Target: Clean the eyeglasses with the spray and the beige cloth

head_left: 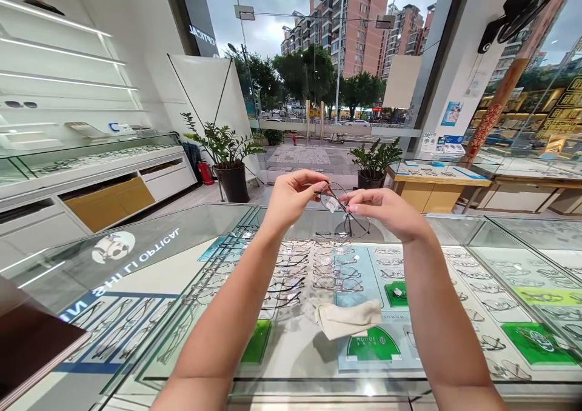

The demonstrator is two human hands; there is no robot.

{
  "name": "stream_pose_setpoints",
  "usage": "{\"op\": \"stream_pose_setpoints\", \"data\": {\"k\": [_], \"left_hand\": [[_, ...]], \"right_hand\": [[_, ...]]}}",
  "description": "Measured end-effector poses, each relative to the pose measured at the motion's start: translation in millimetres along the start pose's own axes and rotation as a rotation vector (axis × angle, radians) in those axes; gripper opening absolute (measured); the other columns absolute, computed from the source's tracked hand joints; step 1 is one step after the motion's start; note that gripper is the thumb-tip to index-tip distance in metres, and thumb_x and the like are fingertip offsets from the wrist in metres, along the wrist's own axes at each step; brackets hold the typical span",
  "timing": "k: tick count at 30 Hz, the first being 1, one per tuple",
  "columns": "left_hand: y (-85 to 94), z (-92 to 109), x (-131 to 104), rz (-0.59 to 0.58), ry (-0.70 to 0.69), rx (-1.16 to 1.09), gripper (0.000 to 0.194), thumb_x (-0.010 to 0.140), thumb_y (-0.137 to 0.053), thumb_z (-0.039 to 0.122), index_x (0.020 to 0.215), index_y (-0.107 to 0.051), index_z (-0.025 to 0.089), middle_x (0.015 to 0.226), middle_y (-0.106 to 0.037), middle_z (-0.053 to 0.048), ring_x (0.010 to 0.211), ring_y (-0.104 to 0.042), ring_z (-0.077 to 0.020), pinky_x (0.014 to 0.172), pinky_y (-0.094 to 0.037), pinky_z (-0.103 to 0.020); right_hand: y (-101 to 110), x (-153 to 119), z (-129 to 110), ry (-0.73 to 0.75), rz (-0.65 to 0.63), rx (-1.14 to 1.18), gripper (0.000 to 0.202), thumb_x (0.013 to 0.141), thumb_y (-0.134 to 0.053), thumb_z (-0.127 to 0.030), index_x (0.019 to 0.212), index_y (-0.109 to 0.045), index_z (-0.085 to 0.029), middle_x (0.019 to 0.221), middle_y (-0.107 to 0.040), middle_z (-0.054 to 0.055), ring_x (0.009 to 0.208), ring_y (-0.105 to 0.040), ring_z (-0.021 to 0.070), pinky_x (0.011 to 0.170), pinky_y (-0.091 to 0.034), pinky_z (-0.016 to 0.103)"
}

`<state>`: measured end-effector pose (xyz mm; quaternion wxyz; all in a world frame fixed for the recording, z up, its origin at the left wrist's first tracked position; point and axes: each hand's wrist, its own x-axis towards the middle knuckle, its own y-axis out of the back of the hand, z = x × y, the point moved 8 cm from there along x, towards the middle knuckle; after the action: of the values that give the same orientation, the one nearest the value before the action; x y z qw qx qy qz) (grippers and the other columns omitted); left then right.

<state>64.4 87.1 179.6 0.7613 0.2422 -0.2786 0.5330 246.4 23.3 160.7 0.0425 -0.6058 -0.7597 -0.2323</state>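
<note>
A pair of thin, dark-framed glasses (pixel 334 200) is held up above the far part of a glass display case (pixel 218 393). My left hand (pixel 297 196) pinches the frame on its left side. On the right, the fingers of my right hand (pixel 379 208) are closed on the frame too. What looks like a small pale tag shows near the lens. Below my hands, a folded cream cloth (pixel 349 319) rests on the glass top. Rows of glasses (pixel 291 268) lie inside the case.
Green display blocks (pixel 536 343) sit inside the case. At the lower left is a dark brown object (pixel 34 338). Beyond the case stand two potted plants (pixel 231 183), glass doors and side counters (pixel 427 187). A black fan (pixel 522 14) hangs at the upper right.
</note>
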Motion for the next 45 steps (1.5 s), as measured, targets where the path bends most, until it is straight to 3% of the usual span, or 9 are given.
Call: {"op": "stream_pose_setpoints", "data": {"k": [9,13,16,20,26,33,36,40,45], "left_hand": [[1.8,-16.5,-2.9,-0.007,0.232,-0.118,0.038,0.077,-0.089,0.049,0.101,-0.077,0.021,0.103,-0.081,-0.008,0.084,-0.077,-0.0175,0.068,-0.059,-0.026],[15.7,-1.6,-7.5,0.205,0.145,0.093,0.024,0.085,-0.081,0.044,0.089,-0.075,0.021,0.081,-0.073,-0.002,0.064,-0.063,-0.0103,0.056,-0.047,-0.023],[-3.1,3.9,-13.1,0.075,0.171,0.244,0.024,0.086,-0.079,0.043,0.081,-0.076,0.02,0.064,-0.062,0.0,0.056,-0.048,-0.0092,0.052,-0.034,-0.025],[-32.2,-6.8,-21.4,-0.123,0.261,0.26,0.029,0.088,-0.076,0.047,0.084,-0.081,0.018,0.067,-0.063,0.0,0.059,-0.044,-0.0096,0.055,-0.029,-0.026],[-31.9,-22.7,-20.1,-0.033,0.279,0.152,0.03,0.086,-0.075,0.046,0.089,-0.082,0.016,0.07,-0.066,-0.001,0.061,-0.044,-0.0091,0.058,-0.033,-0.025],[-24.8,-38.2,-14.5,0.046,0.267,0.138,0.03,0.084,-0.076,0.045,0.087,-0.08,0.015,0.079,-0.073,-0.005,0.067,-0.054,-0.0118,0.062,-0.04,-0.025],[-14.8,-38.7,-10.3,0.042,0.227,0.316,0.027,0.088,-0.071,0.041,0.085,-0.078,0.015,0.073,-0.069,-0.003,0.064,-0.051,-0.0125,0.06,-0.035,-0.026],[1.8,-40.3,-4.8,-0.153,0.216,0.768,0.022,0.089,-0.069,0.037,0.086,-0.08,0.019,0.066,-0.066,-0.002,0.06,-0.05,-0.0143,0.061,-0.033,-0.029],[32.7,-82.0,-7.4,-0.412,0.421,1.193,0.012,0.084,-0.071,0.027,0.088,-0.082,0.024,0.084,-0.077,-0.005,0.078,-0.065,-0.0198,0.07,-0.043,-0.029]], "right_hand": [[1.4,1.0,2.9,-0.031,-0.001,0.04,0.021,0.08,-0.084,-0.045,0.086,-0.083,-0.025,0.104,-0.083,0.006,0.102,-0.072,0.0229,0.104,-0.051,0.043],[16.4,4.6,8.6,-0.012,0.228,-0.023,0.024,0.077,-0.085,-0.045,0.084,-0.082,-0.022,0.102,-0.082,0.008,0.095,-0.072,0.0233,0.096,-0.054,0.043],[21.3,5.8,8.7,0.055,0.414,-0.109,0.021,0.08,-0.081,-0.041,0.086,-0.081,-0.02,0.102,-0.082,0.009,0.09,-0.073,0.0227,0.089,-0.056,0.042],[7.3,4.3,-5.0,0.228,0.542,-0.341,0.013,0.087,-0.072,-0.03,0.084,-0.079,-0.021,0.107,-0.08,0.009,0.096,-0.074,0.0242,0.092,-0.058,0.044],[-15.2,-2.2,-19.9,0.338,0.668,-0.688,0.016,0.094,-0.063,-0.022,0.09,-0.079,-0.021,0.114,-0.077,0.012,0.108,-0.072,0.0286,0.097,-0.056,0.048],[-33.3,2.2,-15.5,0.304,0.579,-0.789,0.022,0.098,-0.059,-0.024,0.106,-0.079,-0.02,0.122,-0.074,0.013,0.105,-0.071,0.0287,0.092,-0.055,0.047],[-33.8,4.6,-12.0,0.27,0.528,-0.739,0.02,0.098,-0.058,-0.025,0.099,-0.078,-0.021,0.113,-0.076,0.011,0.097,-0.071,0.0256,0.088,-0.054,0.043],[-18.3,2.6,-9.7,0.191,0.535,-0.613,0.017,0.096,-0.06,-0.029,0.089,-0.074,-0.021,0.085,-0.073,0.004,0.073,-0.064,0.0186,0.071,-0.048,0.034],[-3.4,-4.0,-15.9,0.175,0.562,-0.538,0.015,0.095,-0.062,-0.03,0.093,-0.074,-0.022,0.06,-0.053,-0.003,0.056,-0.046,0.0146,0.06,-0.037,0.031]]}}
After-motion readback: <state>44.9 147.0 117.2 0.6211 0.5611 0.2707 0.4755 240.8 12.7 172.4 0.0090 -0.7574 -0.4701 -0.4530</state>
